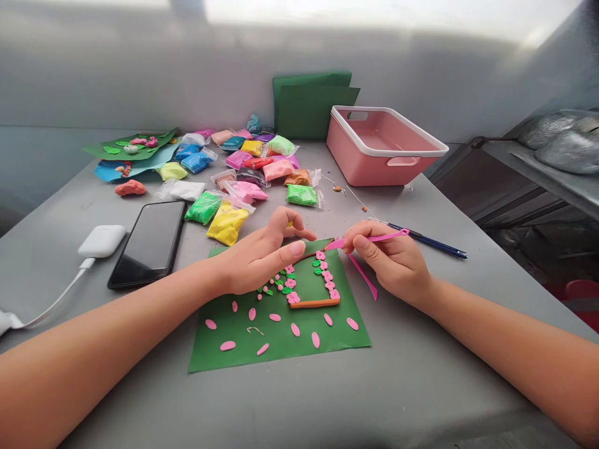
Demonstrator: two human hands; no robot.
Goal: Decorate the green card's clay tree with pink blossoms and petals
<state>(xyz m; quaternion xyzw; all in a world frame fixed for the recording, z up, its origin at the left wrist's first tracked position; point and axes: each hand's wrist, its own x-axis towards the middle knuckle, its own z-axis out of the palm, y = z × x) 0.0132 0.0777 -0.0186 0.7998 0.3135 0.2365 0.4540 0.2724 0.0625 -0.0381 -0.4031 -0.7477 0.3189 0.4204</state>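
A green sheet (281, 340) lies on the grey table in front of me. It carries an orange clay frame (314, 304), small pink clay flowers (327, 277) with green leaves, and loose pink petals along its near part. My left hand (262, 255) rests over the sheet's upper left, fingers curled and pinched on a small yellow bit of clay. My right hand (393, 262) grips a pink plastic modelling tool (379, 237), its tip at the frame's top right corner. A second pink tool (364, 277) lies under that hand.
Several bags of coloured clay (243, 171) lie behind the sheet. A black phone (150, 243) and a white charger case (102, 241) sit at left. A pink bin (384, 146), green card (311, 103) and a blue pen (430, 242) are at right. Another clay-covered green sheet (131, 144) is far left.
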